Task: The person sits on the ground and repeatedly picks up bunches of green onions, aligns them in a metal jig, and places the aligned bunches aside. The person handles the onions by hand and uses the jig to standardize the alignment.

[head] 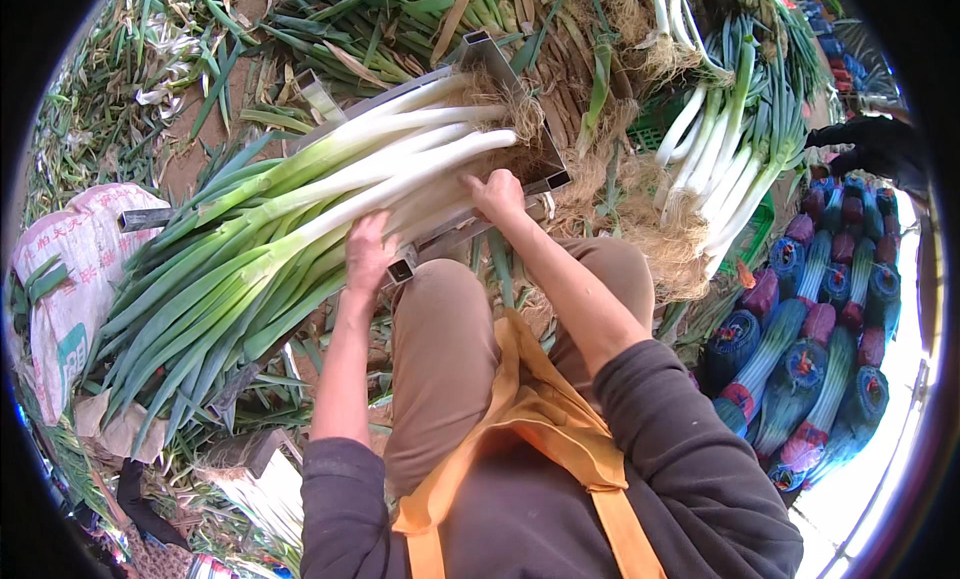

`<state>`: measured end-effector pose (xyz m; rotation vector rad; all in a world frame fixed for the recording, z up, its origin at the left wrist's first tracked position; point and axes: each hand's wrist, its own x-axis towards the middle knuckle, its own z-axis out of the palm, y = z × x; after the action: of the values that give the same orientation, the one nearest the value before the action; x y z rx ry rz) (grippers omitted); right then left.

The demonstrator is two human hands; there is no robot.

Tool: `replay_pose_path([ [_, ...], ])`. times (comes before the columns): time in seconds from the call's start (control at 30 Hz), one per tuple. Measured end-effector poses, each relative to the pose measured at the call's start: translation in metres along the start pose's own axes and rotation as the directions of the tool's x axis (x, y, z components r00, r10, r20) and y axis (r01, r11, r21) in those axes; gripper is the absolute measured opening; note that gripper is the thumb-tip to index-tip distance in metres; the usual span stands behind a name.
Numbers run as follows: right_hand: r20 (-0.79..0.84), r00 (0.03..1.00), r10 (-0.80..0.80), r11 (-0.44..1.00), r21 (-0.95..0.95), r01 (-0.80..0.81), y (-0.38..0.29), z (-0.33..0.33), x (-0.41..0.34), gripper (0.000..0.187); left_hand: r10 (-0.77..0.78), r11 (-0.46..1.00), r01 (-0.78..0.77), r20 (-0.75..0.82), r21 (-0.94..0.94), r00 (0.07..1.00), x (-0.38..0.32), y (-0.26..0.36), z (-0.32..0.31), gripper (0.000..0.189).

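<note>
A layer of long green onions (352, 181) with white stalks and green leaves lies in a metal frame (551, 159) before me, roots towards the upper right. My left hand (367, 250) rests at the near side of the stalks, slightly blurred, by a square metal tube end; whether it grips a stalk is not clear. My right hand (496, 196) is near the root end, its thumb and finger at the lower edge of the pale stalks; its hold is partly hidden. The leaves spread out to the lower left, past the frame.
At the right, more onions (720, 166) with tangled roots lie over a green crate (757, 234). Wrapped bundles (817, 316) are stacked beyond. A printed sack (82, 271) stands at the left. Leaf litter covers the ground. Another person's dark-gloved hand (847, 143) shows at the right edge.
</note>
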<state>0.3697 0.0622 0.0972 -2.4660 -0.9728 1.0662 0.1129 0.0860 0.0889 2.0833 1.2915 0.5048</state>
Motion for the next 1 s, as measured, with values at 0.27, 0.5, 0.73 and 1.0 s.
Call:
replay_pose_path([
  [0.27,-0.110,0.967,-0.229,0.895,-0.415,0.164,0.081,0.026,0.026,0.022,0.173,0.860,-0.112,-0.077,0.498,0.982,0.005,-0.012,0.035,0.032],
  [0.5,0.809,0.585,-0.060,0.365,-0.528,0.767,0.169,0.041,-0.081,0.028,-0.035,0.986,0.048,-0.089,0.157,0.995,0.006,-0.054,0.065,0.046],
  [0.73,0.333,0.827,-0.452,0.744,-0.371,0.556,0.054,0.016,-0.060,0.017,0.075,0.976,-0.067,-0.030,0.208,0.997,-0.007,-0.010,0.024,0.033],
  [1.0,0.188,0.623,-0.759,0.347,-0.694,0.631,-0.072,-0.013,-0.018,0.030,0.135,0.903,0.038,-0.366,0.428,0.921,-0.074,0.003,-0.105,0.030],
])
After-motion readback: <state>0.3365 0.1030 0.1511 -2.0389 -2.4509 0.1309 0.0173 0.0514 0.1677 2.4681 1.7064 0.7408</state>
